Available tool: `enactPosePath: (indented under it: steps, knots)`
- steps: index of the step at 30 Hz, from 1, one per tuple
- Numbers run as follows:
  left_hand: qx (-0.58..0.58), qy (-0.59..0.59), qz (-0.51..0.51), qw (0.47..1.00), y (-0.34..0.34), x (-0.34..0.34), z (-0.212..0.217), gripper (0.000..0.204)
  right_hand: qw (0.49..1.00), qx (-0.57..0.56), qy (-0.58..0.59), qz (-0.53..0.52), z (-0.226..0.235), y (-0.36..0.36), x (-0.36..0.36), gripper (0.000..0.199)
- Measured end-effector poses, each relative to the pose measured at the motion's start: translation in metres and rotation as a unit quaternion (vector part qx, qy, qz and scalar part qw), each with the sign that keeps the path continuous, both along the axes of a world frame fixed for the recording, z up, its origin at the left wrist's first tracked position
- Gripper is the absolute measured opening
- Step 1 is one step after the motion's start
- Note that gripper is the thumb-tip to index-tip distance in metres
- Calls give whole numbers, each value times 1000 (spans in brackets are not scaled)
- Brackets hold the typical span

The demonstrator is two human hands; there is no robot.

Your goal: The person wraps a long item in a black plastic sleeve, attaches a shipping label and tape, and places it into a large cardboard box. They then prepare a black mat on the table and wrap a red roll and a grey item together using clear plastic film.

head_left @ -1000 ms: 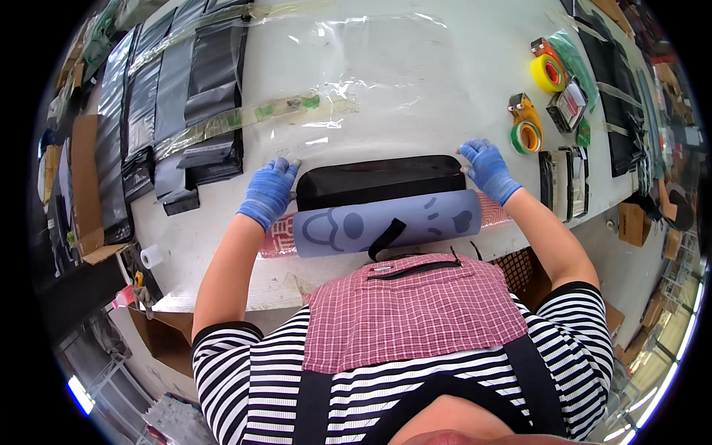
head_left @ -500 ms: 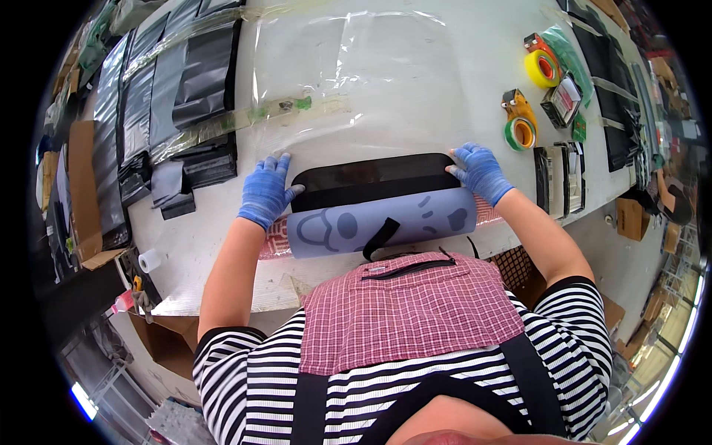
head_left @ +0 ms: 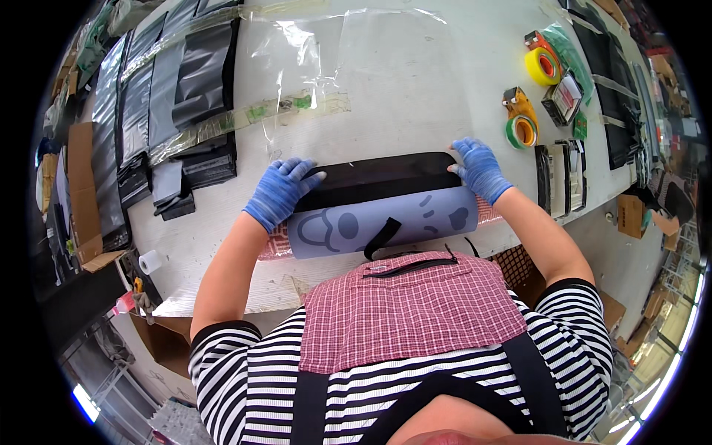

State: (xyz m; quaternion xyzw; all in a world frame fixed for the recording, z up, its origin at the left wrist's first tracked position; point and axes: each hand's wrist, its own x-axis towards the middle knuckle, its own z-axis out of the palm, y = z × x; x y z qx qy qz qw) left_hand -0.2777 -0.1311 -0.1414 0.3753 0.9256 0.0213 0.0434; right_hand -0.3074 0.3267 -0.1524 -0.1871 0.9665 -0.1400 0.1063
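Observation:
A blue roll (head_left: 415, 219) with a darker face-like pattern lies crosswise at the table's near edge. A black strap (head_left: 383, 238) hangs over its near side. Along the roll's far side is a long black panel (head_left: 371, 172) with rounded ends. My blue-gloved left hand (head_left: 282, 191) is closed over the panel's left end, fingertips on top. At the right end, my right hand (head_left: 478, 169), gloved alike, grips the corner between thumb and fingers. Beyond the panel a clear plastic sheet (head_left: 297, 70) spreads over the table; whether my fingers also hold it is hidden.
Black plastic bags (head_left: 204, 74) lie stacked at left, with clear tape across them. Tape dispensers (head_left: 521, 122) and a yellow tape roll (head_left: 543, 67) sit at right, near a small box (head_left: 564, 100). Red-patterned wrap (head_left: 276, 243) shows under the blue roll. A white roll (head_left: 150, 261) stands front left.
My left hand has moved right and its fingers now lie over the panel's left end. The clear sheet has shifted and wrinkled at its left side. My right hand is nearly still.

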Motion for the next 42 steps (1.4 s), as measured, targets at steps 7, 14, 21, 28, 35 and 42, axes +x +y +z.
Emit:
enactPosePath:
  steps: [7, 14, 21, 28, 35, 42]
  knots:
    - [27, -224, 113, 968, 3, 3, 8, 51, 991, -38, -108, 65, -2, 3, -3, 23]
    - [-31, -351, 150, 924, 9, 3, 48, 98, 958, 80, -259, 97, 57, -15, -1, 101]
    - [-23, -353, 158, 922, 10, 8, 41, 90, 969, 54, -239, 45, 54, -22, 6, 96]
    - [-40, -365, 193, 910, 21, 13, 44, 60, 957, 82, -276, 16, 54, -30, -6, 91]
    - [-50, -344, 151, 925, 14, 23, 49, 74, 957, 90, -276, 5, 56, -32, -1, 92]
    - [-134, -316, 92, 935, 22, 29, 65, 118, 958, 85, -273, 3, 57, -33, 0, 93]
